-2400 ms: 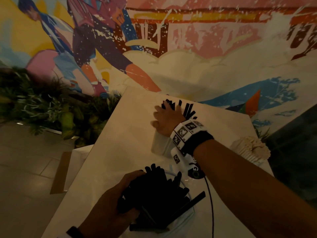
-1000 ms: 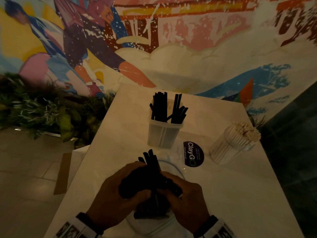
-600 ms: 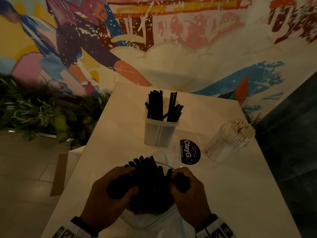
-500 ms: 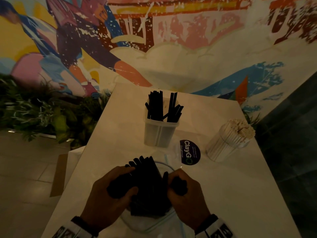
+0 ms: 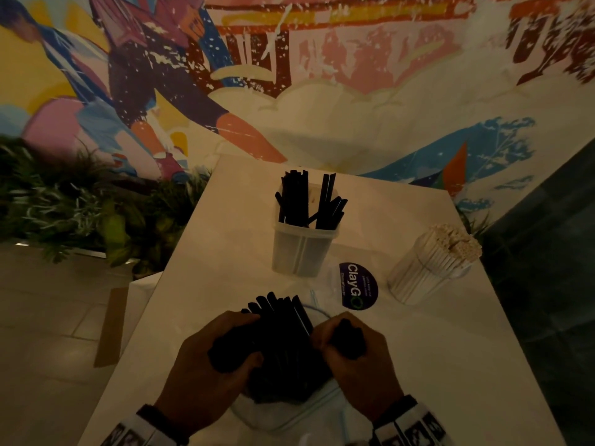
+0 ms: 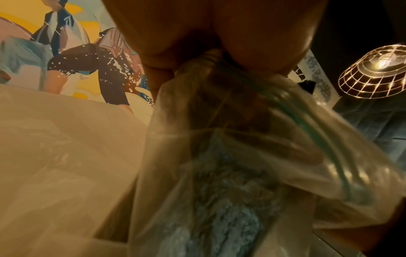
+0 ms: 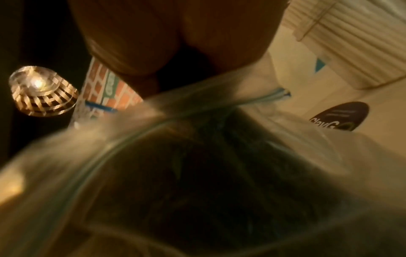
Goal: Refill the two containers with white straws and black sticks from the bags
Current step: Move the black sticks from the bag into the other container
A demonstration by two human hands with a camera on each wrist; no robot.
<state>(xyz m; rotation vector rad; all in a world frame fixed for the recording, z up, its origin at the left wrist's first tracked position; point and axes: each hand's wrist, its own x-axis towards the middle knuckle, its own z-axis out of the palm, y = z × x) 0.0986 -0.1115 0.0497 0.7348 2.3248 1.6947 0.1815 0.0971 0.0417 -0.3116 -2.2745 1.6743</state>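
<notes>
A clear plastic bag (image 5: 283, 416) full of black sticks (image 5: 283, 342) lies on the white table's near end. My left hand (image 5: 222, 358) grips the bag and the bundle on its left side; the blurred bag (image 6: 230, 156) fills the left wrist view. My right hand (image 5: 347, 346) is curled round a small bunch of black sticks at the bundle's right side, above the bag (image 7: 153, 156). A frosted square container (image 5: 302, 249) with several upright black sticks stands mid-table. A round container (image 5: 428, 272) packed with white straws stands at the right.
A dark round ClayGo sticker (image 5: 357, 284) lies on the table (image 5: 450, 349) between the containers. Green plants (image 5: 74, 201) border the table's left side below a painted mural wall. A dark tiled wall (image 5: 553, 252) rises at the right. A wicker lamp (image 6: 373, 73) hangs overhead.
My right hand came back from the square container to the bag. It now holds a small bunch of sticks split off to the right of the bundle in my left hand.
</notes>
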